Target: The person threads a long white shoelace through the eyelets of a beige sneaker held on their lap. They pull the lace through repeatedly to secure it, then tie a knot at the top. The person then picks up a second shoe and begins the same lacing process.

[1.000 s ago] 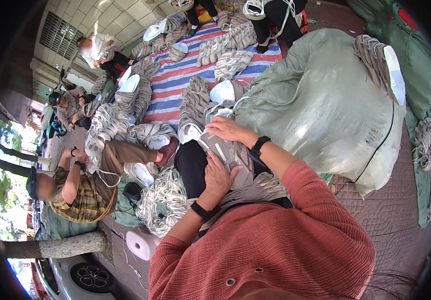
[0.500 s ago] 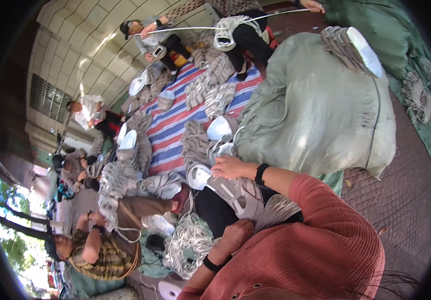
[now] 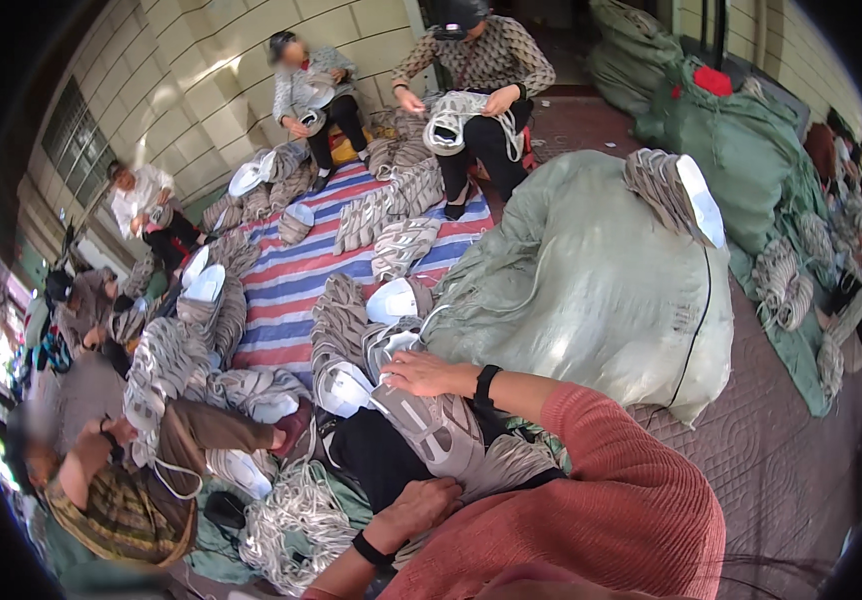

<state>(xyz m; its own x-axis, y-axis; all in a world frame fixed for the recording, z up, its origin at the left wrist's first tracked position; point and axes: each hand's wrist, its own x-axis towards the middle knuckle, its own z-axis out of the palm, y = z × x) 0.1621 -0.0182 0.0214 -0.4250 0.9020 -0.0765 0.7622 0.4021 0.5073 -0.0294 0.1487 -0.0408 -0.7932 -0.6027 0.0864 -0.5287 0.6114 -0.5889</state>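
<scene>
A beige-grey shoe upper (image 3: pixel 434 425) lies across my black-trousered lap, its toe end away from me. At that far end my right hand (image 3: pixel 419 373) has its fingers closed on the edge. My left hand (image 3: pixel 431 503) is curled against the upper's near left side, its fingertips partly hidden. More nested uppers (image 3: pixel 521 462) lie under and beside it, close to my body. Just past my right hand are uppers with pale blue-white linings (image 3: pixel 344 388).
A large stuffed green sack (image 3: pixel 601 290) stands to the right, uppers on top. A striped sheet (image 3: pixel 276 290) carries several stacks of uppers. Tangled white laces (image 3: pixel 296 525) lie left of my knees. A co-worker (image 3: pixel 121 470) sits close at left; others sit farther back.
The view has swung, so the scene sits lower and more to the left. My hands stay on the same upper. The far co-worker's outstretched hands have come together at the lace and upper.
</scene>
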